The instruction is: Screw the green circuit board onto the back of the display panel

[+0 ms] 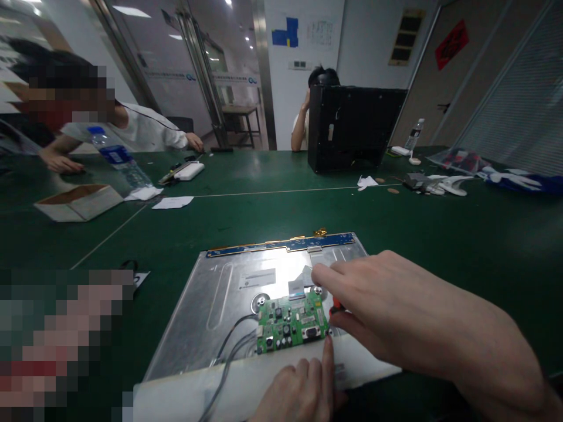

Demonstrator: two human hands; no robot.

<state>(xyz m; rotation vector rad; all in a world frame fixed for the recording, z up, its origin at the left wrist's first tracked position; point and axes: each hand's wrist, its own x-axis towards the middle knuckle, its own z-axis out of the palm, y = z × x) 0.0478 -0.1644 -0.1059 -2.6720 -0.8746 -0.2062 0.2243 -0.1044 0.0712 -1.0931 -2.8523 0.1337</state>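
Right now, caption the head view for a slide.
Left hand at the corner of a green circuit board, right hand holding a red object beside it.

Green-topped table before glass doors, a pale wall and bright ceiling lights.

My head camera looks forward and down, close above my hands, out across the green bench toward the far wall.
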